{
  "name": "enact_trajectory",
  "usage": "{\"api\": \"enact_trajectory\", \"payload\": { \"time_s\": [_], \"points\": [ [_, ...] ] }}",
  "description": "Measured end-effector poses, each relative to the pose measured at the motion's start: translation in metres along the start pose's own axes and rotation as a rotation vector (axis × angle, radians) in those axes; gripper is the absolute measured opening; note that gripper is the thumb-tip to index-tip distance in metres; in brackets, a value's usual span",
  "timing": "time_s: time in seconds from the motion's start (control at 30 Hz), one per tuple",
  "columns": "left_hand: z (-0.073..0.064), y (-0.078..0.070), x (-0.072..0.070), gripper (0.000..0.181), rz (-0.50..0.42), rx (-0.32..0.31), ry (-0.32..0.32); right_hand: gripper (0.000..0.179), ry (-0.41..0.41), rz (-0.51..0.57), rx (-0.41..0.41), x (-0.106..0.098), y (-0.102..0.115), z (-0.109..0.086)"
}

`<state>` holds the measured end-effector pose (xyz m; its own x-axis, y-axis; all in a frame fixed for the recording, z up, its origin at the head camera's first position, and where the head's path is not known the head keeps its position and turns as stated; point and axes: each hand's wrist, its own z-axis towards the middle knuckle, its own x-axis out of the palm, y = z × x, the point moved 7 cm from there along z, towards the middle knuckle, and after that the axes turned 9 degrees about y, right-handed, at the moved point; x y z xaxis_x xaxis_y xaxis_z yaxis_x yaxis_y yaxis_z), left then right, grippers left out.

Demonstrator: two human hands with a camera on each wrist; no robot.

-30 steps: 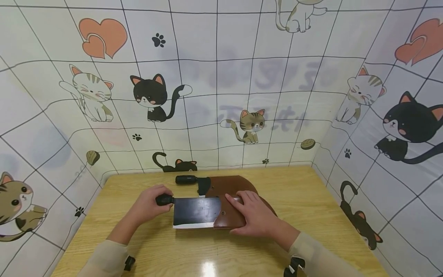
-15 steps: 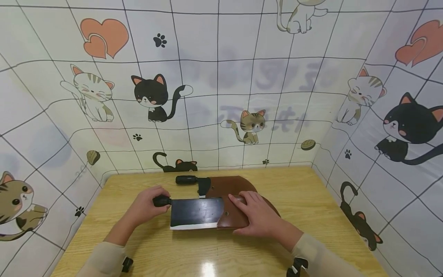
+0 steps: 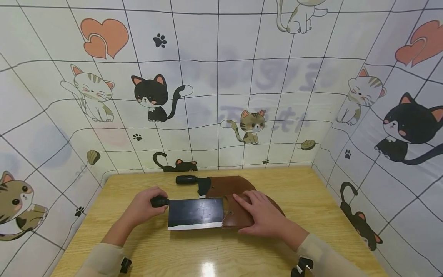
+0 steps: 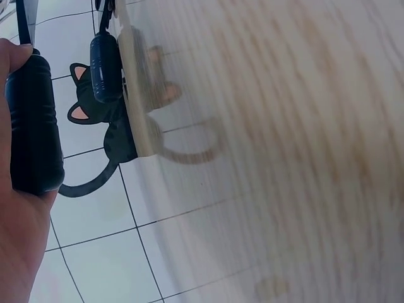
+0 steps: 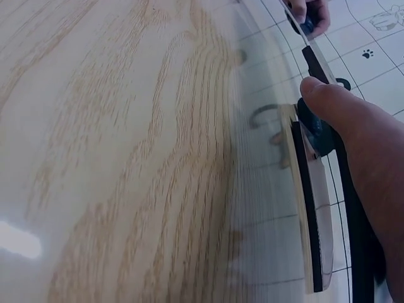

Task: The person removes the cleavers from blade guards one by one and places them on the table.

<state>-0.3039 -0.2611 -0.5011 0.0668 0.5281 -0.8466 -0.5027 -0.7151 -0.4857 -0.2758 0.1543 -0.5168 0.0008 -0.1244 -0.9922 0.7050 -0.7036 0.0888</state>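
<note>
The left hand (image 3: 143, 211) has moved leftward over the last second, and the right hand (image 3: 263, 217) has shifted right with the brown sheath (image 3: 236, 218). The blade of the cleaver (image 3: 195, 212) now stands further out of it, its end at the sheath's mouth, where a tan strip shows; whether the tip is still inside, I cannot tell. The second cleaver (image 3: 204, 187) and second sheath (image 3: 225, 185) have stayed put.

The left fingers grip the cleaver's black handle. The right fingers hold the sheath from above, thumb toward its near side. The cleaver lies crosswise above the middle of the table (image 3: 194, 250), white cutting edge toward the person.

Behind, room is tight: in the head view the blade and sheath overlap the second cleaver's near side, and the cat-print wall (image 3: 204, 134) rises just past it. Bare wood extends from the cutting edge toward the person, and more lies between the right hand and the table's right edge, with a narrower strip left of the left hand.
</note>
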Motion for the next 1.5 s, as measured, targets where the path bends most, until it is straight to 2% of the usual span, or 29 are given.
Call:
{"api": "enact_trajectory", "payload": {
  "time_s": [0.23,0.5,0.93,1.27,1.5],
  "points": [
    [-0.002,0.005,0.001,0.034,-0.007,0.003,0.003,0.12,0.013,0.029,0.012,-0.002,-0.008,-0.008],
    [-0.008,0.012,0.0,0.034,-0.002,-0.026,0.001,0.122,0.021,0.036,0.036,-0.004,-0.02,-0.016],
    [-0.011,0.014,-0.002,0.034,0.003,-0.024,-0.002,0.12,-0.004,0.029,0.021,-0.006,-0.034,-0.031],
    [-0.012,0.021,0.006,0.032,-0.011,-0.034,0.016,0.119,0.063,0.056,0.041,-0.004,-0.041,-0.037],
    [-0.012,0.027,0.015,0.033,-0.058,-0.071,0.051,0.12,0.082,0.075,0.038,0.004,-0.043,-0.038]
  ]
}}
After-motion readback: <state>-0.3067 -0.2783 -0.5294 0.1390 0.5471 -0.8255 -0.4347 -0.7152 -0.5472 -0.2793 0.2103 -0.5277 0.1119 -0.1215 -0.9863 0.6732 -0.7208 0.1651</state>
